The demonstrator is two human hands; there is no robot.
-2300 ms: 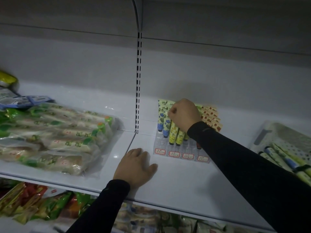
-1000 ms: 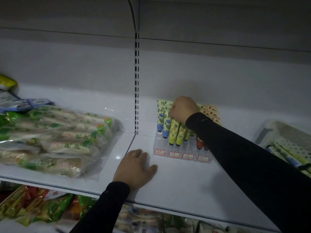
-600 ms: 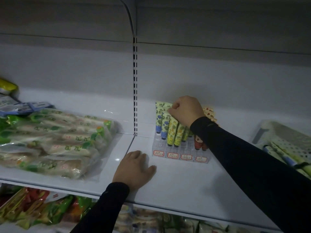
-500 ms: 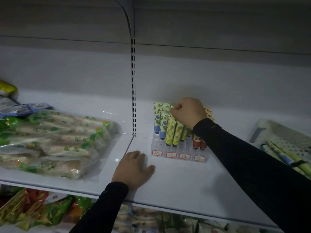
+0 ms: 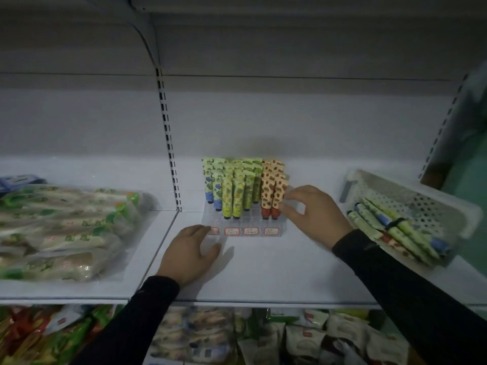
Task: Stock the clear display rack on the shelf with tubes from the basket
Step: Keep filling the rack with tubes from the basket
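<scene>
Dim white shelf (image 5: 263, 272). Clear rack (image 5: 245, 225) mid-shelf, mostly stocked; near row empty. Left hand (image 5: 189, 252) flat, relaxed, at rack's left corner. Right hand (image 5: 313, 214) loose, ungripping, touching orange tubes (image 5: 272, 191). More tubes (image 5: 395, 230) left in basket (image 5: 411, 191), right.

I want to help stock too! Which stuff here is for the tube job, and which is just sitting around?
For the job:
rack
tubes in the rack
basket
tubes in the basket

Just lying about:
snack packs
packets on the lower shelf
</scene>
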